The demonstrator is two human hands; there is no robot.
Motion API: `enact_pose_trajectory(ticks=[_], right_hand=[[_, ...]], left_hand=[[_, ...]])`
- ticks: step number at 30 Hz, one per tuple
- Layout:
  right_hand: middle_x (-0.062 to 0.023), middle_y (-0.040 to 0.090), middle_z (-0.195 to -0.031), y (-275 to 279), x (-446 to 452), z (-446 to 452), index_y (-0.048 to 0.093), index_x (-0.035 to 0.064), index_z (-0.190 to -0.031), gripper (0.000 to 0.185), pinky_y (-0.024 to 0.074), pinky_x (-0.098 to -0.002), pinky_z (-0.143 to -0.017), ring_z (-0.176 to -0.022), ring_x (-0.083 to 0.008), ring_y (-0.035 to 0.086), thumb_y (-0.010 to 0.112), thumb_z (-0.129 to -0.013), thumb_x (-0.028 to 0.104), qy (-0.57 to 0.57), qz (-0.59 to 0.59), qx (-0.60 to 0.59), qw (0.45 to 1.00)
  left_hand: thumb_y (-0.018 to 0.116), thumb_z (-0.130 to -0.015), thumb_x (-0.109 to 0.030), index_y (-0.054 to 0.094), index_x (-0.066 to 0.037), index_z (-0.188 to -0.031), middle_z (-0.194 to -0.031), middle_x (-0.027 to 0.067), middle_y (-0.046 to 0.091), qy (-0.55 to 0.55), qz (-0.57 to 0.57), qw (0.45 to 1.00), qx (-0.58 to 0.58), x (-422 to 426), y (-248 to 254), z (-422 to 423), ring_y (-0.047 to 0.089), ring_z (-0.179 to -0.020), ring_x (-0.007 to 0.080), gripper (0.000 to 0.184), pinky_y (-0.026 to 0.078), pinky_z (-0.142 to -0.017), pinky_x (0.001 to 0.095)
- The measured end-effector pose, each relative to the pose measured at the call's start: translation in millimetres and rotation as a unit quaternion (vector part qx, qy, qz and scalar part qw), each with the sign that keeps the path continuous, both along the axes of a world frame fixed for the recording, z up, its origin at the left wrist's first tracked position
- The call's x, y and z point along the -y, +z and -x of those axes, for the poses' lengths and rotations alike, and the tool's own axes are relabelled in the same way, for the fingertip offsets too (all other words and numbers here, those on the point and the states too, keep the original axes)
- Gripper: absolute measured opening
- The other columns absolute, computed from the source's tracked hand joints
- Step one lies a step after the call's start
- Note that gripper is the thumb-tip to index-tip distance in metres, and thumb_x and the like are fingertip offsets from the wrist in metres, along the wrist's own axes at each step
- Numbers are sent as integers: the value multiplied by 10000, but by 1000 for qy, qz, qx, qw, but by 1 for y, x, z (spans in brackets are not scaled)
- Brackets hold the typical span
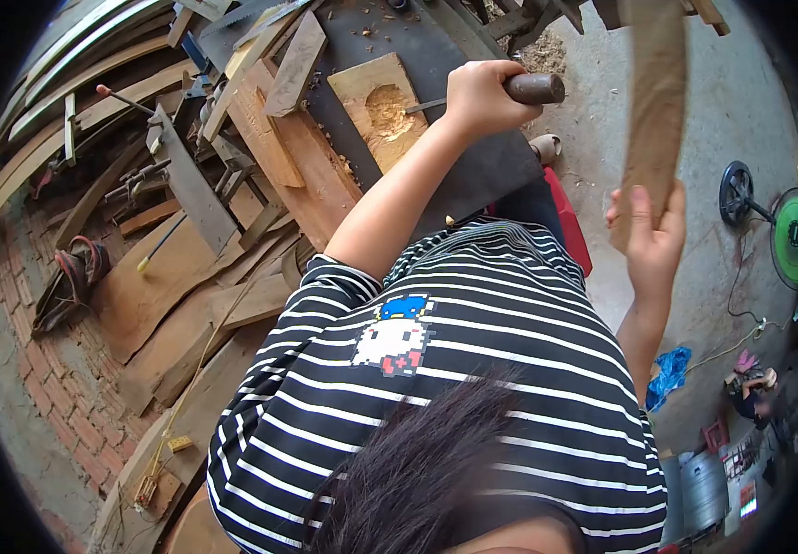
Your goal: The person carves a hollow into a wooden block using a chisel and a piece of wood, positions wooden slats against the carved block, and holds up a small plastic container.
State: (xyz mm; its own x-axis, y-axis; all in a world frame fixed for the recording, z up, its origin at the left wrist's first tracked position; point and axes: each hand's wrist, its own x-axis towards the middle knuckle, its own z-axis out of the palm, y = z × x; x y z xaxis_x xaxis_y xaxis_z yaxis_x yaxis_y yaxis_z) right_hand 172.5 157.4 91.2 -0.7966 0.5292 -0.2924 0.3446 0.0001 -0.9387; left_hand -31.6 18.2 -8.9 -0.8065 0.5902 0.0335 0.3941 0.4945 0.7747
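Note:
My left hand (489,98) is wrapped round the dark handle of a chisel (536,89). The chisel's blade points left, its tip at a rough carved hollow (388,111) in a light wooden board (353,90). That board lies on a dark work surface (484,171). Out to the right, my right hand (650,224) grips the lower end of a long flat piece of wood (655,102), held upright in the view and slightly blurred. Its top end runs out of the frame.
Planks and offcuts (297,69) lie left of the board, with clamps (136,180) beyond. A green fan (794,237) stands at the right, near a blue plastic bag (669,377). Another person (752,395) is far off at the lower right. A red object (567,222) is beside the work surface.

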Motion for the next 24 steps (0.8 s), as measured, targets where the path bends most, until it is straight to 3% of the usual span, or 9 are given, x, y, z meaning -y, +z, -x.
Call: enact_pose_trajectory(ticks=[3, 5, 7, 11, 15, 17, 18, 21, 24], right_hand=[[-98, 606, -852, 8, -9, 1, 453, 21, -1134, 208, 507, -276, -593, -655, -129, 592, 513, -991, 160, -49, -7, -38, 998], [-93, 603, -845, 7, -8, 0, 454, 22, -1095, 194, 509, -279, -597, -648, -131, 592, 514, -993, 176, -70, -10, -22, 997], [-92, 602, -834, 2, -1, -3, 459, 21, -1099, 198, 505, -269, -574, -631, -128, 589, 511, -994, 181, -74, -3, -19, 997], [-79, 607, -814, -9, 13, -17, 485, 20, -1093, 203, 479, -238, -519, -603, -104, 578, 530, -986, 186, -60, 45, 24, 997], [-46, 611, -756, -13, 22, -27, 527, 17, -1063, 197, 465, -221, -525, -596, -85, 571, 551, -974, 191, -35, 40, 75, 996], [-49, 615, -766, -15, 24, -28, 527, 19, -1066, 187, 469, -226, -536, -600, -89, 575, 551, -971, 178, -35, 34, 89, 995], [-49, 615, -766, -16, 25, -27, 527, 19, -1066, 187, 469, -226, -536, -600, -89, 575, 551, -971, 178, -33, 33, 87, 995], [-49, 618, -767, -16, 26, -24, 530, 21, -1067, 179, 474, -230, -551, -607, -93, 579, 549, -970, 170, -41, 38, 88, 995], [-55, 624, -773, -13, 24, -19, 531, 19, -1074, 184, 479, -242, -563, -613, -102, 586, 545, -970, 170, -31, 25, 90, 995]], left_hand=[[798, -546, -245, 700, -43, -789, -650, 62, 641, 2, -64, 998, 6, 12, 0, 13, 607, -577, 141, 330, 484, -584, 292], [779, -580, -172, 679, -28, -774, -623, 36, 604, 5, -150, 982, 116, 29, 11, 35, 567, -575, 109, 261, 464, -555, 294], [706, -687, -132, 615, -42, -710, -601, 23, 562, 23, -225, 953, 201, 57, 10, 67, 552, -540, 152, 130, 461, -536, 332], [598, -775, -134, 506, -63, -719, -595, 39, 471, 1, -414, 851, 324, 114, 20, 98, 442, -503, 166, 129, 408, -558, 321], [629, -811, -152, 527, -62, -763, -598, 34, 484, 59, -384, 838, 384, 128, 45, 75, 452, -491, 149, 144, 411, -533, 311], [702, -797, -170, 555, -48, -766, -595, 27, 529, 183, -153, 931, 277, 123, 49, 63, 481, -470, 115, 194, 405, -477, 277], [781, -748, -208, 575, -39, -753, -596, 21, 562, 206, -80, 943, 249, 120, 45, 59, 501, -456, 86, 267, 390, -438, 245], [825, -684, -292, 624, -16, -820, -653, 71, 629, 180, 183, 958, 126, 120, 19, 46, 607, -552, 138, 367, 479, -541, 313], [839, -665, -332, 648, -7, -915, -796, 154, 691, 180, 297, 927, 143, 127, -22, 36, 688, -739, 270, 451, 511, -678, 370]])
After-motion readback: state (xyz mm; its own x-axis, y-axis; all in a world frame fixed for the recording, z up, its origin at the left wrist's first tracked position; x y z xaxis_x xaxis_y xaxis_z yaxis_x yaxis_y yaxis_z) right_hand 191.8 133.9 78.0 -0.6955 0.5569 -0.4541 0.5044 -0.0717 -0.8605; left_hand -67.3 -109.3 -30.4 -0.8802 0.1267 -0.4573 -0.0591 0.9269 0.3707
